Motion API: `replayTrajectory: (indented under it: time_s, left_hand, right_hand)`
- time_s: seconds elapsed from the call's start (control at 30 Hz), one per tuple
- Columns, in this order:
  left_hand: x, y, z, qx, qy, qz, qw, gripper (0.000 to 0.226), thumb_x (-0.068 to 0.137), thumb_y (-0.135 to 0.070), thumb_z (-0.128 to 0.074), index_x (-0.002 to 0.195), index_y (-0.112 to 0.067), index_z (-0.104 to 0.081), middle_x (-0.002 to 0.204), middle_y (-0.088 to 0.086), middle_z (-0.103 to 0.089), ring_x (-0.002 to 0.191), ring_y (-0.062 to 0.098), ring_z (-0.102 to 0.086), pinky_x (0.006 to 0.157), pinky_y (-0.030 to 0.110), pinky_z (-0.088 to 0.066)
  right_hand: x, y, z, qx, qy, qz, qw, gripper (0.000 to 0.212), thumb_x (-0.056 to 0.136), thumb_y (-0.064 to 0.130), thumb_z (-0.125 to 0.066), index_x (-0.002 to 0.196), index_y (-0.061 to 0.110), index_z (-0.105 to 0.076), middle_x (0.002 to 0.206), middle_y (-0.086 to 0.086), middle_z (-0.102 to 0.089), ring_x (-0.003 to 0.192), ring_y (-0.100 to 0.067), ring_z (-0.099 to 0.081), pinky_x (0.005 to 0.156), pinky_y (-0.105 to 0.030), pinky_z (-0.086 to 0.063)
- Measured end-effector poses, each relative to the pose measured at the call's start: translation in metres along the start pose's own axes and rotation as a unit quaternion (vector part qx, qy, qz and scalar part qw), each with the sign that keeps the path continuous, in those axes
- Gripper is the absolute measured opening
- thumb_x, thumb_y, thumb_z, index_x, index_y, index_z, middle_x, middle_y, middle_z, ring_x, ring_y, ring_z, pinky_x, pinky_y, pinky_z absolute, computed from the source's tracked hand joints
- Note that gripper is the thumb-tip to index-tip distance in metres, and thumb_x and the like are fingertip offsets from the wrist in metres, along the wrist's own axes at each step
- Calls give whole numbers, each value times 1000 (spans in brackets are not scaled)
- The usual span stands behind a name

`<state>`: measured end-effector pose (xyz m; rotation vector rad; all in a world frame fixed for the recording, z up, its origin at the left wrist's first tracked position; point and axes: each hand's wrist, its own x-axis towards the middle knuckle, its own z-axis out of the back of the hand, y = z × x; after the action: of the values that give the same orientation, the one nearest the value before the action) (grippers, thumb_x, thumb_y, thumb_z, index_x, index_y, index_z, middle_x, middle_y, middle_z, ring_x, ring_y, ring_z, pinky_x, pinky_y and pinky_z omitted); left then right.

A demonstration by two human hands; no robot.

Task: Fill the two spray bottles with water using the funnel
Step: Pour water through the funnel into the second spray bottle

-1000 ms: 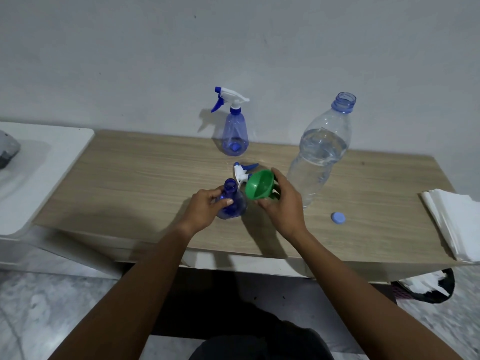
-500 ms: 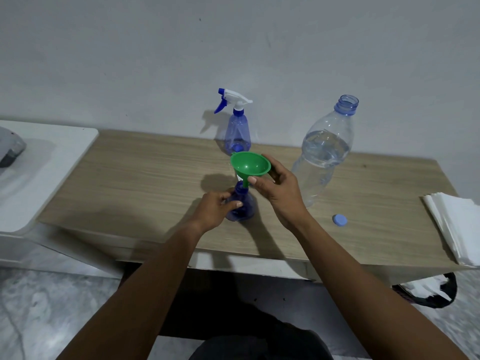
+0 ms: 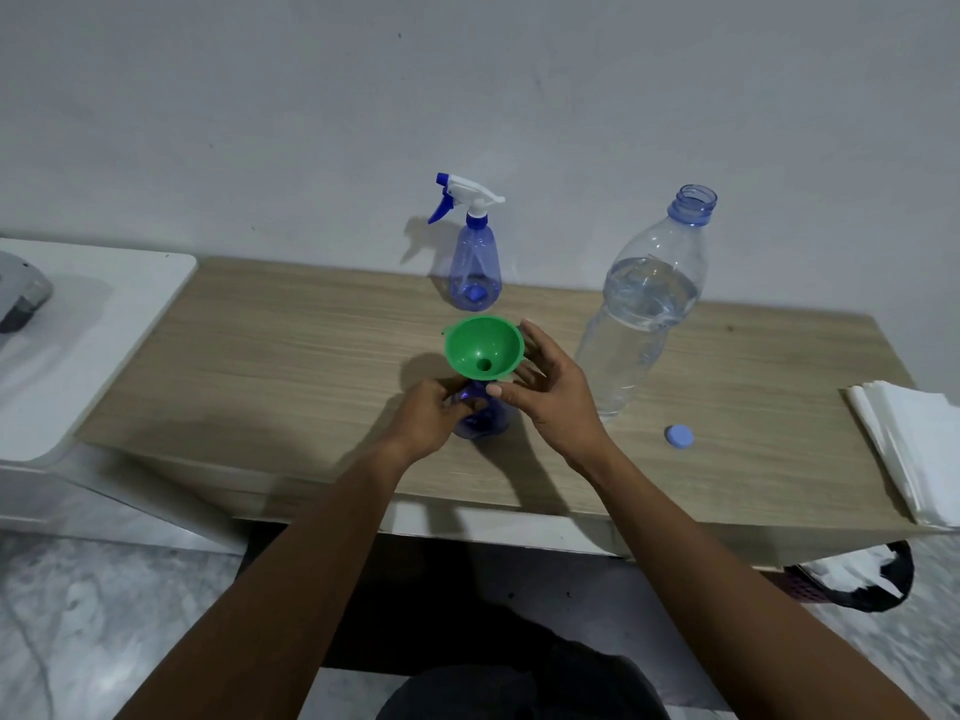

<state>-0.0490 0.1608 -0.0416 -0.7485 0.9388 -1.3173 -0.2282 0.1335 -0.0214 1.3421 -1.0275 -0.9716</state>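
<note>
At the middle of the surface (image 3: 291,356), the funnel (image 3: 484,347) now stands upright in the neck of the near spray bottle (image 3: 482,411). A second ago it was tipped on its side beside that neck, in the right hand (image 3: 551,398); half a second ago it was just coming down onto it. The right hand's grip has since loosened: the fingers are spread and curved round the funnel's rim at its 3 o'clock side, the thumb low by the spout, and I cannot tell whether any of them touch it. The left hand (image 3: 432,414) has a closed grip on the bottle's shoulder from the 9 o'clock side, steadying it.

I judge the first bottle ready for pouring, so the next need is the water bottle (image 3: 644,309), which stands open at 3 o'clock of the funnel, roughly two-thirds full. Nothing has gone in yet.

Counted:
- Spray bottles: two, the near one uncapped, the far one (image 3: 474,262) at 12 o'clock with its trigger head on
- Funnels: one
- Water bottles: one
- Loose caps: one, the blue cap (image 3: 679,437) at 4 o'clock
- Paper stacks: one, the white paper (image 3: 914,449) at the far right edge

The near bottle's own spray head is not visible now.
</note>
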Motion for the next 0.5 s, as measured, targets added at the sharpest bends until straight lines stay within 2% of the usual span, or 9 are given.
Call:
replayTrajectory:
  time_s: [0.07, 0.13, 0.2, 0.27, 0.3, 0.37, 0.43, 0.5]
  left_hand:
    - [1, 0, -3, 6, -5, 0, 1000, 24, 95, -19, -66, 119, -16, -71, 105, 0, -74, 97, 10, -66, 69, 2, -45]
    - [2, -2, -7, 14, -13, 4, 1000, 25, 96, -17, -65, 120, -15, -70, 104, 0, -73, 94, 10, -64, 67, 0, -43]
    - [5, -3, -12, 10, -14, 0, 1000, 27, 95, -15, -66, 121, -13, -69, 107, 3, -73, 94, 12, -64, 67, 1, -43]
    - [8, -5, -17, 5, -10, -1, 1000, 27, 94, -16, -67, 121, -12, -69, 108, 7, -74, 94, 15, -66, 67, 3, -43]
    - [9, -6, -18, 6, -9, 0, 1000, 26, 94, -16, -67, 120, -13, -69, 107, 7, -75, 94, 18, -67, 67, 4, -43]
    - [10, -7, -22, 10, -10, 2, 1000, 25, 94, -17, -67, 119, -14, -70, 104, 7, -75, 95, 20, -68, 65, 5, -43]
    - [10, -8, -24, 11, -15, 7, 1000, 25, 94, -16, -66, 119, -13, -70, 103, 7, -75, 92, 19, -67, 64, 5, -42]
    - [9, -8, -25, 12, -14, 10, 1000, 27, 94, -17, -67, 120, -13, -69, 103, 7, -75, 94, 21, -68, 70, 14, -46]
  right_hand:
    - [-9, 0, 4, -46, -33, 14, 998, 84, 77, -6, -82, 149, 14, -43, 138, 6, -59, 126, -10, -60, 101, -22, -49]
    - [-22, 6, 7, -84, -115, 58, 988, 72, 79, -1, -82, 143, 13, -52, 130, -1, -66, 117, -12, -66, 98, -25, -53]
    - [-34, 15, 10, -127, -230, 131, 956, 47, 79, 3, -82, 122, 10, -65, 109, -2, -71, 95, -13, -70, 86, -33, -59]
    - [-42, 25, 17, -165, -337, 198, 906, 31, 78, 8, -84, 101, 7, -63, 94, -3, -65, 81, -15, -64, 73, -42, -57]
    - [-42, 28, 21, -177, -380, 215, 882, 34, 76, 11, -85, 98, 8, -59, 95, -4, -60, 81, -17, -59, 72, -43, -53]
    - [-36, 29, 33, -191, -437, 203, 856, 52, 72, 22, -89, 108, 8, -55, 107, -3, -52, 93, -18, -53, 81, -38, -50]
    - [-24, 29, 42, -198, -431, 164, 865, 82, 65, 32, -93, 129, 11, -46, 126, 1, -47, 109, -16, -51, 93, -30, -47]
    - [-11, 30, 47, -175, -373, 127, 902, 107, 59, 36, -96, 143, 22, -31, 141, 4, -42, 121, -12, -51, 98, -22, -45]
